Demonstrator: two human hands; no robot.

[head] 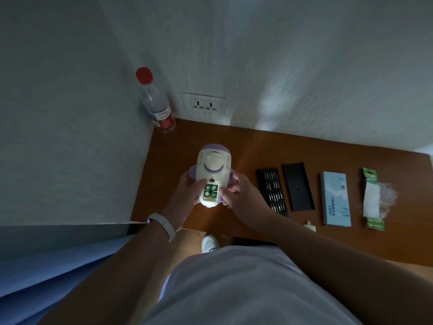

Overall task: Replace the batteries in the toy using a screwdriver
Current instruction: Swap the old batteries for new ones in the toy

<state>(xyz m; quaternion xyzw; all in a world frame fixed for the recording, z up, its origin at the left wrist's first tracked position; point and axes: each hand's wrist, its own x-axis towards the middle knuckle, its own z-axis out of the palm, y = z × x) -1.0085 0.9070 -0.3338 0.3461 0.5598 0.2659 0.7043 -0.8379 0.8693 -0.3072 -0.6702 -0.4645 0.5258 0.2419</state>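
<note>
The toy (212,165) is a rounded, smooth white plastic body with purple trim and a moulded smiling face. It is held tilted over the left end of the desk (257,146), a brown wood-grain surface, near its front edge. The square battery compartment on the toy's lower part stands uncovered, and the round ends of four green batteries (210,191) show in a two-by-two block.

The left hand (187,195) grips the toy's left flank, with the thumb lying beside the compartment. The right hand (241,195) grips the right flank with its fingers curled at the compartment's edge. A white band (164,225) circles the left wrist.

At the back-left corner of the desk stands a clear plastic bottle (157,106) with a red cap and a red label. Along the right half lie four things in a row:
- a black tray of metal bits (273,192)
- a flat black sleeve (298,186)
- a pale blue card box (335,198)
- a green battery card with a torn clear blister (372,198)

A small cream plastic piece (309,225) rests at the front edge. A white double socket (204,105) sits in the textured wall.
</note>
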